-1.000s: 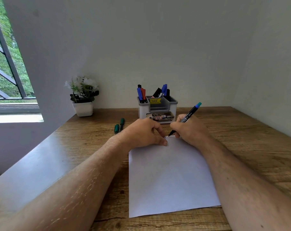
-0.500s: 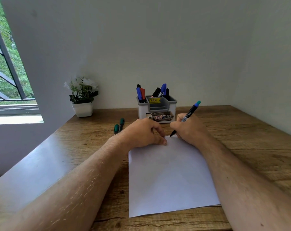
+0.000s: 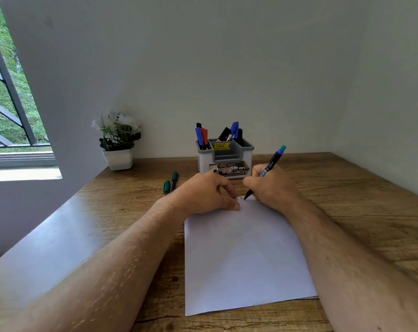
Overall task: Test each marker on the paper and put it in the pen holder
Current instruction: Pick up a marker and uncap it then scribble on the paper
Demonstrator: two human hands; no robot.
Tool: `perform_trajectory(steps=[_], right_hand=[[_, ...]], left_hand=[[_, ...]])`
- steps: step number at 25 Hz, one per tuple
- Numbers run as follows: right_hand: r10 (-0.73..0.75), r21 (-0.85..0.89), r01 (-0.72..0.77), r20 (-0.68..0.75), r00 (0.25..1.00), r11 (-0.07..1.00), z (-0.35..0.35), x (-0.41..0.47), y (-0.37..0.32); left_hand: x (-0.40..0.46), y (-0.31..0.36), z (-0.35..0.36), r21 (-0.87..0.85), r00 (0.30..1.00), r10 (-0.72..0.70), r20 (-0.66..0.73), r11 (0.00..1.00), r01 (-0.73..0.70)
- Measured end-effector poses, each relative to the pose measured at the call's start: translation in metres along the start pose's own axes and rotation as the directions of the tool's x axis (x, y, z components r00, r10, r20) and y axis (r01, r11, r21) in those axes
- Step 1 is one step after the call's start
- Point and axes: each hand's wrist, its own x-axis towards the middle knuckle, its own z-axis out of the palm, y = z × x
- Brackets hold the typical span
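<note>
Little has moved since a second ago: our marker (image 3: 266, 172) keeps its slant, tip down on the far edge of the paper (image 3: 244, 255), capped end up and to the right, away from us. Our right hand (image 3: 270, 188) grips it with fingers curled round the barrel. Our left hand (image 3: 208, 192) rests on the paper's far left corner, fingers loosely bent, holding nothing. Beyond stands the holder (image 3: 224, 154).
</note>
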Motion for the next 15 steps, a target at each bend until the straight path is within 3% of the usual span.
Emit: perform_trajectory(steps=[7, 12, 15], right_hand=[[0.039, 0.017, -0.038, -0.094, 0.995, 0.999, -0.0006, -0.0026, -0.0026], [0.035, 0.045, -0.031, -0.083, 0.996, 0.998, -0.0005, -0.0023, -0.0055], [0.008, 0.134, 0.000, -0.060, 0.998, 0.991, -0.0003, -0.0010, -0.0079]], left_hand=[[-0.0035, 0.0033, -0.0014, 0.007, 1.000, 0.005, -0.011, 1.000, -0.005], [-0.0071, 0.0029, -0.0017, 0.010, 0.998, 0.014, -0.054, 1.000, -0.013], [-0.0090, 0.0036, -0.0037, -0.205, 0.977, -0.061, -0.206, 0.979, 0.018]])
